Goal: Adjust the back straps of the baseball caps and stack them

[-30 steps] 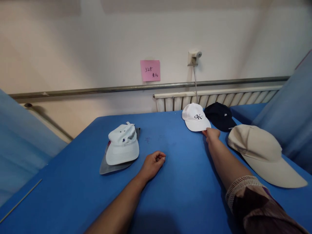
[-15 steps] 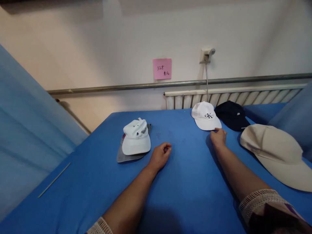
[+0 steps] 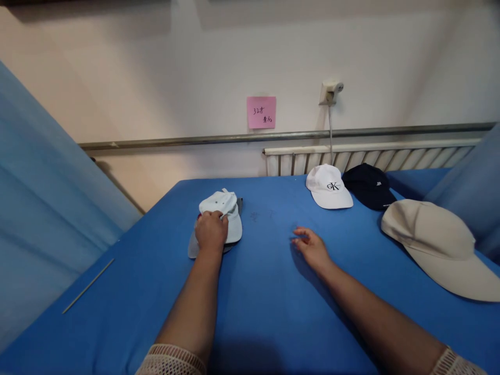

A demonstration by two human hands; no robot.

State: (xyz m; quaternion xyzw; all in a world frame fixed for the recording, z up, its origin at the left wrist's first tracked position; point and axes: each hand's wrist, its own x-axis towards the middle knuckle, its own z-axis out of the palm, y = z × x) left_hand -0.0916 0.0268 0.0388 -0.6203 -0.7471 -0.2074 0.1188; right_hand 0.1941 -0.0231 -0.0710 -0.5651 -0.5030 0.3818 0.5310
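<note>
My left hand [image 3: 211, 229] is closed over the front of a pale blue baseball cap [image 3: 234, 221], its fingers bent at the crown and hiding the small logo. Beneath that cap lies a grey cap [image 3: 192, 246], mostly covered. My right hand [image 3: 312, 250] hovers over the middle of the blue sheet with its fingers apart and nothing in them. Beyond it, a white cap with black "CK" letters [image 3: 328, 187] sits at the back beside a dark navy cap [image 3: 369, 186]. Nearer on the right rests a large beige cap [image 3: 432, 229], brim toward me.
A blue sheet [image 3: 250, 302] covers the table. A thin stick [image 3: 88, 286] lies near its left edge. Blue curtains [image 3: 39, 219] hang on both sides. Behind are a metal rail [image 3: 203, 140], a radiator [image 3: 304, 161], a socket with a cord [image 3: 330, 95] and a pink note [image 3: 261, 112].
My left hand has moved left from the bare sheet onto the pale blue cap. My right hand has come away from the white cap's brim, leftward and toward me.
</note>
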